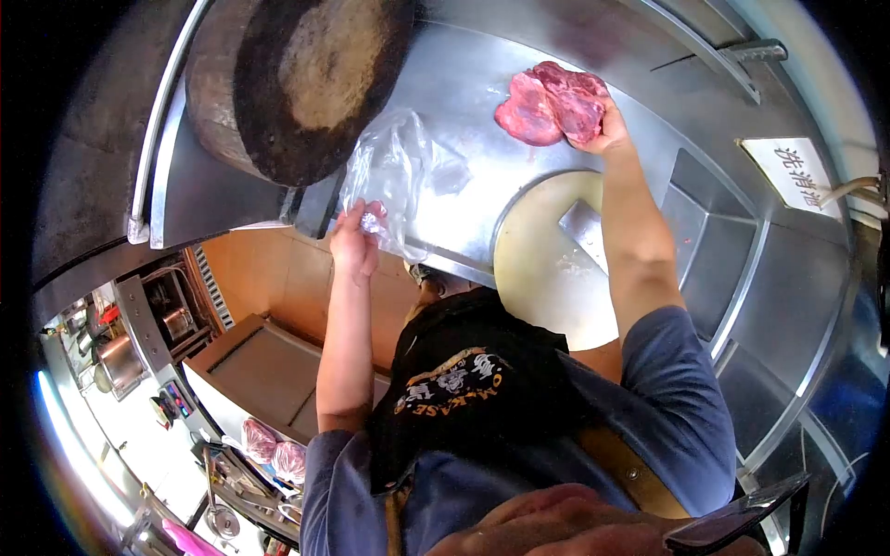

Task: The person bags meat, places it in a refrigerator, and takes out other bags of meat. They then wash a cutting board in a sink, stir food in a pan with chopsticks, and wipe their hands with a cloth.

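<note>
Glasses (742,514), both hands (354,243) well apart

A thick, dark-sided round chopping block (320,79) is standing by the left end of the metal counter (464,83), while a pale round board (547,269) is lying at the counter's near edge, toward the right, with a flat metal blade (581,230) resting on it, partly hidden. A metal sink (714,269) is sitting to the right of the board, and a white sign (794,174) with dark characters is hanging on the wall beyond it, close to a pale pipe (848,188). Behind the counter's near edge, a low white-sided unit (278,375) is standing on brown floor tiles (278,278), with pink-filled clear bags (273,449) lying near it.
</note>
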The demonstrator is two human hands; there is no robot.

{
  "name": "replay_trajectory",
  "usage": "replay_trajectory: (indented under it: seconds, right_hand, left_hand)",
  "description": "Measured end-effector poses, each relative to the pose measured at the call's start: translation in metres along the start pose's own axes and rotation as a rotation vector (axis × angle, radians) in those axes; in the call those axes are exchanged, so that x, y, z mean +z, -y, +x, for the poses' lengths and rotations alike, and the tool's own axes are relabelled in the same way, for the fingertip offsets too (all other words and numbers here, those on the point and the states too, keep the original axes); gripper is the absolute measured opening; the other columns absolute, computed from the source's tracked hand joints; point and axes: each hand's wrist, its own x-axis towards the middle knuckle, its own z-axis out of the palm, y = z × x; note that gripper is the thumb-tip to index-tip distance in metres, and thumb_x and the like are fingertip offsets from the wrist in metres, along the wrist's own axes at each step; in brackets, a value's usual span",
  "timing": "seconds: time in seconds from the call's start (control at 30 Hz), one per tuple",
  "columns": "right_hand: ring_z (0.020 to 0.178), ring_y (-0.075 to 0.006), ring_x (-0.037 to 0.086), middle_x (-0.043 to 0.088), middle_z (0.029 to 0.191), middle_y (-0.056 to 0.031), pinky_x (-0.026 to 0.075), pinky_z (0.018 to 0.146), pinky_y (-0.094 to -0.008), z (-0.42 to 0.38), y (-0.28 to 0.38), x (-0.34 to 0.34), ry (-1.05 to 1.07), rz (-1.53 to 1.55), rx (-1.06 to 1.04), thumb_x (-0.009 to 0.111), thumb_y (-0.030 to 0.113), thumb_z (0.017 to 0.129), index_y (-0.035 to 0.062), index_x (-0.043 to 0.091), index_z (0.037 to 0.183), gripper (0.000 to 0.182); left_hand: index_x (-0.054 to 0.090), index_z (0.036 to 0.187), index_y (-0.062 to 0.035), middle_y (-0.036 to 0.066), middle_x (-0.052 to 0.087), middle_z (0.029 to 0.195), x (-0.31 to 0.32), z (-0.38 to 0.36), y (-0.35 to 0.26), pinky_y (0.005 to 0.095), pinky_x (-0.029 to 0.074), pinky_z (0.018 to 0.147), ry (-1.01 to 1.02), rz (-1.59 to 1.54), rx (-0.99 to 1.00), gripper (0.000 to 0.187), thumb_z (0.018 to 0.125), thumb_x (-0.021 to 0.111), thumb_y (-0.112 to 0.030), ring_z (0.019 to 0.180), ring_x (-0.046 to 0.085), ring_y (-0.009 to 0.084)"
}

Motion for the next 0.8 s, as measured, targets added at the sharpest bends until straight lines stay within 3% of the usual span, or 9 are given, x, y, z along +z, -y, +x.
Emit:
replay_trajectory:
  seconds: [0.1, 0.17, 0.27, 0.37, 0.43, 0.6, 0.7, 0.73, 0.8]
  right_hand:
    - [0.104, -0.0266, 0.057, 0.060, 0.114, -0.0086, 0.047, 0.090, -0.0446, 0.006, -0.009, 0.008, -0.075, -0.009, -0.052, 0.063, 0.031, 0.073, 0.0125, 0.055, 0.116, 0.048]
    - [0.113, -0.0299, 0.051, 0.054, 0.124, -0.0093, 0.042, 0.092, -0.0542, 0.005, -0.018, 0.015, -0.091, 0.058, -0.175, 0.050, 0.041, 0.085, 0.0168, 0.052, 0.122, 0.044]
    - [0.114, -0.0304, 0.051, 0.054, 0.125, -0.0103, 0.041, 0.096, -0.0518, 0.023, -0.031, 0.013, 0.115, 0.026, -0.294, 0.048, 0.042, 0.086, 0.0140, 0.050, 0.124, 0.047]
    - [0.115, -0.0317, 0.050, 0.052, 0.126, -0.0120, 0.040, 0.098, -0.0502, 0.033, -0.047, 0.010, 0.119, 0.017, -0.429, 0.048, 0.038, 0.085, 0.0096, 0.047, 0.127, 0.050]
    - [0.116, -0.0327, 0.050, 0.051, 0.127, -0.0140, 0.040, 0.099, -0.0492, 0.023, -0.060, 0.023, 0.068, 0.022, -0.688, 0.050, 0.031, 0.083, 0.0055, 0.045, 0.129, 0.053]
    - [0.118, -0.0319, 0.048, 0.050, 0.128, -0.0128, 0.040, 0.098, -0.0505, -0.017, -0.087, 0.066, 0.364, 0.106, -0.665, 0.054, 0.029, 0.078, 0.0070, 0.042, 0.131, 0.059]
    - [0.113, -0.0320, 0.051, 0.052, 0.124, -0.0167, 0.041, 0.097, -0.0482, -0.054, -0.119, 0.102, 0.629, 0.095, -0.544, 0.056, 0.025, 0.077, 0.0007, 0.040, 0.130, 0.060]
    - [0.113, -0.0320, 0.051, 0.052, 0.124, -0.0167, 0.041, 0.097, -0.0482, -0.057, -0.129, 0.108, 0.638, 0.092, -0.542, 0.056, 0.025, 0.077, 0.0007, 0.040, 0.130, 0.060]
    - [0.117, -0.0319, 0.048, 0.049, 0.126, -0.0165, 0.043, 0.095, -0.0472, -0.062, -0.150, 0.116, 0.345, -0.089, -0.659, 0.057, 0.026, 0.075, 0.0040, 0.039, 0.132, 0.063]
  left_hand:
    - [0.055, 0.099, -0.0019, 0.011, 0.064, 0.085, -0.001, -0.002, 0.002, 0.0312, 0.050, 0.069, 0.008, -0.007, -0.009, 0.014, 0.089, 0.055, -0.012, 0.076, 0.061, 0.0197]
    - [0.055, 0.099, -0.0018, 0.012, 0.064, 0.086, -0.002, -0.002, 0.003, 0.0311, 0.050, 0.069, 0.004, -0.006, -0.005, 0.014, 0.089, 0.055, -0.012, 0.077, 0.061, 0.0198]
    - [0.055, 0.099, -0.0016, 0.012, 0.064, 0.086, -0.004, -0.004, -0.001, 0.0307, 0.050, 0.067, -0.015, 0.016, 0.012, 0.015, 0.089, 0.056, -0.013, 0.075, 0.061, 0.0193]
    - [0.055, 0.098, -0.0023, 0.010, 0.064, 0.083, 0.003, -0.008, -0.012, 0.0293, 0.049, 0.064, -0.076, 0.002, 0.047, 0.015, 0.089, 0.057, -0.014, 0.070, 0.060, 0.0181]
    - [0.054, 0.101, -0.0031, 0.009, 0.063, 0.083, 0.003, -0.012, -0.024, 0.0279, 0.050, 0.059, -0.009, 0.088, 0.053, 0.019, 0.091, 0.056, -0.019, 0.067, 0.060, 0.0155]
    - [0.054, 0.095, -0.0052, 0.003, 0.059, 0.074, -0.011, 0.011, -0.023, 0.0257, 0.046, 0.054, -0.065, -0.007, 0.107, 0.015, 0.089, 0.059, -0.018, 0.065, 0.058, 0.0131]
    - [0.055, 0.095, -0.0039, 0.002, 0.059, 0.077, -0.006, 0.008, -0.026, 0.0253, 0.047, 0.056, -0.078, -0.019, 0.094, 0.017, 0.089, 0.059, -0.019, 0.066, 0.058, 0.0118]
    - [0.055, 0.095, -0.0039, 0.002, 0.059, 0.077, -0.002, 0.005, -0.029, 0.0253, 0.047, 0.056, -0.078, -0.023, 0.102, 0.017, 0.089, 0.059, -0.019, 0.066, 0.058, 0.0118]
    - [0.056, 0.095, -0.0036, 0.003, 0.061, 0.080, 0.004, -0.002, -0.035, 0.0251, 0.048, 0.059, 0.029, -0.017, 0.091, 0.018, 0.090, 0.059, -0.020, 0.068, 0.058, 0.0118]
